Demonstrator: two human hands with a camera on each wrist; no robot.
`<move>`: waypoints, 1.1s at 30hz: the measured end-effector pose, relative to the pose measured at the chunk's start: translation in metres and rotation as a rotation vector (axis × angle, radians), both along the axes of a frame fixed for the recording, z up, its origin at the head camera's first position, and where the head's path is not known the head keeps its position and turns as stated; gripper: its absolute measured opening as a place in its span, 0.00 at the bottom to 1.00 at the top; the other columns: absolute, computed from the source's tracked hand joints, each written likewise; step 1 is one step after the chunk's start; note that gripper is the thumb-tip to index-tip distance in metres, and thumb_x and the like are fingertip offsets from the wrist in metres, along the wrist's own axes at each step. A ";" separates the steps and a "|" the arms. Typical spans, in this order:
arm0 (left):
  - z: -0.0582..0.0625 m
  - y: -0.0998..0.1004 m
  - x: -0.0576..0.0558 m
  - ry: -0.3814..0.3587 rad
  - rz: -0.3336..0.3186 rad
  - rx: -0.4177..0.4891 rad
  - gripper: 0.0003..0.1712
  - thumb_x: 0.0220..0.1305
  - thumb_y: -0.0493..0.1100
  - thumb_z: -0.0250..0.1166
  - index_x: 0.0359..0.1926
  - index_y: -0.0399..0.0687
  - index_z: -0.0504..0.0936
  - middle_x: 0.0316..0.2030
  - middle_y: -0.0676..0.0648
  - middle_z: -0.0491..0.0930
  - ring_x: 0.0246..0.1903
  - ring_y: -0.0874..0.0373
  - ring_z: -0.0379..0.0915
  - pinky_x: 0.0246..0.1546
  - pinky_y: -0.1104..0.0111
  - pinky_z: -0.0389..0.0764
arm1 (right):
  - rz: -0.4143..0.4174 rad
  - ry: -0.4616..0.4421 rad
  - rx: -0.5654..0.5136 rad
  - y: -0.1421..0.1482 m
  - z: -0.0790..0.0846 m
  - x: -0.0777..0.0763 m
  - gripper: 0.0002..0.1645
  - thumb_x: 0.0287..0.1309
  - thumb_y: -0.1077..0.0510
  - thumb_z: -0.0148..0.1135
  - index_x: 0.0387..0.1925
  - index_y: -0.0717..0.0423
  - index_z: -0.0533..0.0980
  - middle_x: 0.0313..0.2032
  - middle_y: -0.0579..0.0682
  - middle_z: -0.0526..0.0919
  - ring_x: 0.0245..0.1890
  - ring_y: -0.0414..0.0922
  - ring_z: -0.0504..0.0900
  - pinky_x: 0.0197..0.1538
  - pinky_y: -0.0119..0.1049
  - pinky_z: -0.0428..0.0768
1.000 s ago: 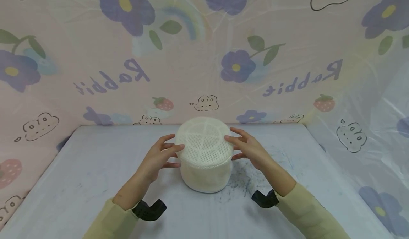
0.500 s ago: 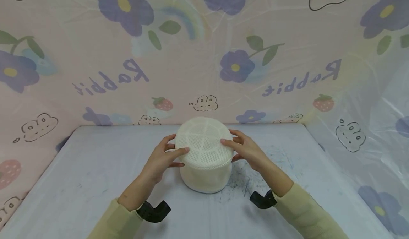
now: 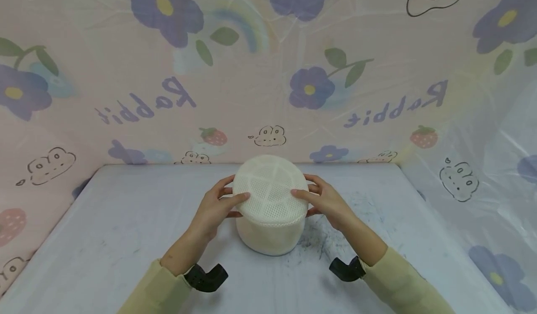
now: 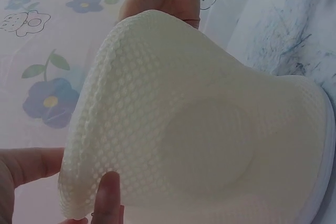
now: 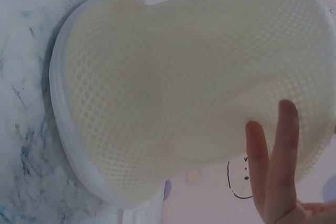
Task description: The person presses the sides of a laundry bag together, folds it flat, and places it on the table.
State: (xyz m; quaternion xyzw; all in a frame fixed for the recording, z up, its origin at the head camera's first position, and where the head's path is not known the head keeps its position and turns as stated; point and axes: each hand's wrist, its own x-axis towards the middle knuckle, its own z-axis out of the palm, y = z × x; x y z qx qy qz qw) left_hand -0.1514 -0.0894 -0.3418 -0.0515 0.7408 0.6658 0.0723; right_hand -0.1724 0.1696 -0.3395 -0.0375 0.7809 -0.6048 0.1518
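A cream-white cylindrical mesh laundry bag (image 3: 270,206) stands upright on the white table, its round top facing up and tilted toward me. My left hand (image 3: 214,209) holds the upper left edge, thumb on the top and fingers at the side. Opposite it, my right hand (image 3: 333,206) grips the upper right edge the same way. In the left wrist view, fingers (image 4: 108,195) press into the mesh (image 4: 126,103), whose side wall sags inward. Fingertips (image 5: 287,111) of the right hand lie on the bag's wall in the right wrist view. The bag's inside is hidden.
The white table (image 3: 138,230) carries dark scuff marks (image 3: 323,239) right of the bag. A printed curtain (image 3: 251,94) with flowers and rabbits encloses the back and sides. Black curved pieces (image 3: 206,278) sit at both sleeve cuffs.
Both hands have closed in on the bag's upper edge, and the left thumb now lies farther onto the top. The top has shifted slightly right and toward me.
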 end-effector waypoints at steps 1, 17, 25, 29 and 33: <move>0.000 0.001 0.000 0.003 0.002 0.004 0.36 0.60 0.42 0.68 0.68 0.50 0.65 0.52 0.39 0.71 0.36 0.57 0.78 0.35 0.65 0.84 | -0.004 0.001 -0.002 0.000 0.000 0.001 0.43 0.58 0.51 0.65 0.70 0.55 0.57 0.61 0.63 0.72 0.40 0.43 0.82 0.36 0.42 0.84; 0.001 0.004 0.000 0.010 0.018 0.009 0.33 0.60 0.42 0.68 0.66 0.51 0.68 0.52 0.39 0.73 0.34 0.58 0.78 0.34 0.66 0.83 | -0.041 -0.005 -0.020 0.000 0.000 0.012 0.45 0.58 0.52 0.65 0.71 0.51 0.54 0.61 0.63 0.72 0.41 0.45 0.82 0.34 0.42 0.84; -0.003 0.004 -0.005 0.024 -0.021 -0.046 0.33 0.62 0.44 0.66 0.67 0.52 0.67 0.53 0.40 0.73 0.37 0.58 0.78 0.33 0.66 0.83 | -0.065 -0.014 -0.007 0.001 -0.004 0.013 0.43 0.60 0.51 0.63 0.71 0.52 0.54 0.60 0.64 0.73 0.37 0.43 0.81 0.32 0.39 0.83; -0.007 0.003 -0.007 0.032 -0.048 -0.066 0.33 0.63 0.44 0.65 0.68 0.53 0.66 0.51 0.40 0.73 0.37 0.57 0.77 0.32 0.67 0.83 | -0.076 -0.019 -0.019 0.002 -0.008 0.013 0.42 0.60 0.51 0.63 0.71 0.53 0.55 0.60 0.64 0.74 0.37 0.43 0.82 0.32 0.38 0.82; -0.010 0.003 -0.008 0.035 -0.060 -0.069 0.33 0.63 0.43 0.65 0.68 0.52 0.66 0.50 0.40 0.72 0.36 0.58 0.77 0.31 0.66 0.83 | -0.075 -0.022 -0.027 0.002 -0.011 0.015 0.43 0.59 0.52 0.63 0.71 0.54 0.54 0.56 0.64 0.77 0.36 0.43 0.81 0.31 0.37 0.82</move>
